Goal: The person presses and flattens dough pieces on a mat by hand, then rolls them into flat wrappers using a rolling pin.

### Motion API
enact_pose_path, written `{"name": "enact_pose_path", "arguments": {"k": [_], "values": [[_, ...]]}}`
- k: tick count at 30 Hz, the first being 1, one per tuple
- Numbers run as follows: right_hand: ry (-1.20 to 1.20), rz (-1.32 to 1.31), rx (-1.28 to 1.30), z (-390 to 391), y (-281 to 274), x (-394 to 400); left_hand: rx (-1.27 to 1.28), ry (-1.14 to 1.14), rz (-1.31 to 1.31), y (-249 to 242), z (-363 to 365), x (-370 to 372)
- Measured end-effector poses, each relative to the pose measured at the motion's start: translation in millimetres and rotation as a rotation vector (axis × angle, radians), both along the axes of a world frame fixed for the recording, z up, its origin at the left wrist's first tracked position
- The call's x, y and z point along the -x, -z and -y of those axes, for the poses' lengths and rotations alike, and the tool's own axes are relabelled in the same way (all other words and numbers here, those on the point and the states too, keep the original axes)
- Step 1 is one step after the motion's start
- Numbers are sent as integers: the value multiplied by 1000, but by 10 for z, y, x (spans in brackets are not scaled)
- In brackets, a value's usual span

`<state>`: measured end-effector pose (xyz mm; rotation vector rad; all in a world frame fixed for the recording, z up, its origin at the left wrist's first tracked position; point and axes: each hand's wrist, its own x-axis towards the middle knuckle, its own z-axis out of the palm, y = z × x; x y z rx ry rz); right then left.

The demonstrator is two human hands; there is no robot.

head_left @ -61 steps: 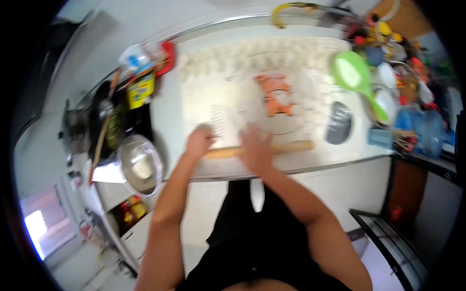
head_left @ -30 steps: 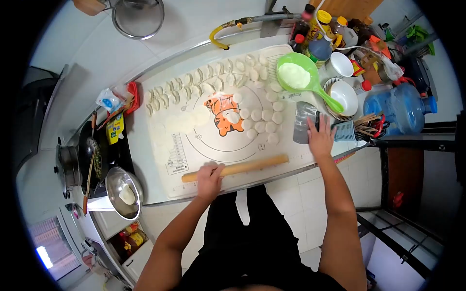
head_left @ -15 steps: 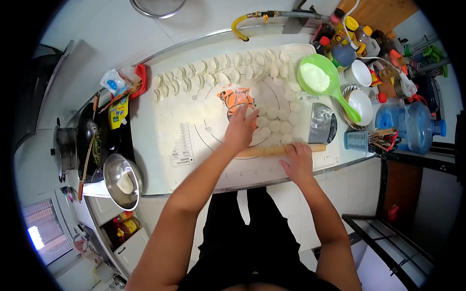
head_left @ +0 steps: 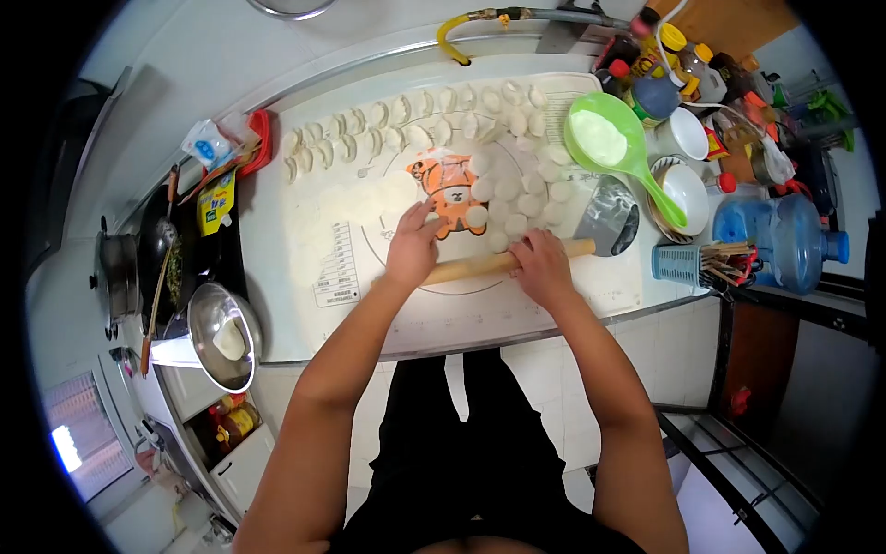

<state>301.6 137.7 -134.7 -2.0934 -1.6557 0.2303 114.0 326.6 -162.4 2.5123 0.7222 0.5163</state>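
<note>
Thumb and fingers of my left hand (head_left: 413, 247) close around a small pale dough piece (head_left: 432, 217), partly hidden, beside the orange cartoon print on the floury mat (head_left: 388, 323). My right hand (head_left: 543, 266) grips a wooden rolling pin (head_left: 471, 267), which lies slanted across the mat with its left end passing by my left wrist. Above and between the hands, several flattened dough rounds (head_left: 508, 187) spread over the mat. Folded dumplings (head_left: 399, 111) stand in rows along the mat's far side.
At right are a green scoop of flour (head_left: 637, 171), a dough scraper (head_left: 607, 217), bowls (head_left: 683, 198), a blue basket of chopsticks (head_left: 676, 264) and a water jug (head_left: 775, 240). A steel bowl with dough (head_left: 249, 355) and a wok (head_left: 180, 268) sit at left.
My left hand has moved left, away from the dough rounds, with a dough piece at its fingers. My right hand has drawn the rolling pin left and now wraps around it.
</note>
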Motion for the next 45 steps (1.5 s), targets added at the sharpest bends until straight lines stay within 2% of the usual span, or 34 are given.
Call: {"name": "enact_pose_path", "arguments": {"k": [3,6,10,12,13,15,16,18,21,24,26,29,30,32,34,36,37,38,40,43,45], "values": [[-19,41,-21,-63,54,173,13,-70,15,-92,-67,195],[4,-85,127,296,52,481,173,-133,0,-106,29,434],[74,-16,47,445,139,774,143,-36,105,-157,131,560],[65,47,36,350,152,815,723,-317,79,-218,183,480],[1,62,47,262,141,823,725,-327,80,-182,162,473],[-70,63,59,84,60,867,560,-47,-91,-115,90,507],[-71,97,99,-13,-52,853,561,-51,-97,-185,72,487],[-67,128,149,-15,-106,941,827,-30,-187,-306,83,440],[51,123,255,-51,-46,1017,781,-62,-170,-261,36,434],[101,119,166,-412,130,887,795,-98,-197,-324,26,426],[111,213,70,-612,158,815,791,-121,-215,-350,30,415],[99,163,178,-51,50,1082,504,-13,-414,-272,15,431],[88,101,243,49,4,1133,498,-19,-405,-264,34,460],[99,81,206,38,83,1118,384,-79,-321,-220,113,616],[131,34,204,22,65,1208,496,-61,-365,-270,142,647],[94,131,63,-577,50,901,450,-116,-293,-260,75,515],[63,189,56,-651,85,845,457,-80,-358,-307,36,445],[65,193,53,-572,84,886,454,-78,-355,-317,34,456],[19,150,266,-236,50,1022,562,-35,-364,-279,37,440],[42,115,259,141,-66,1259,517,-57,-288,-231,3,478],[67,90,204,-148,45,1176,580,-91,-303,-260,34,491]]}}
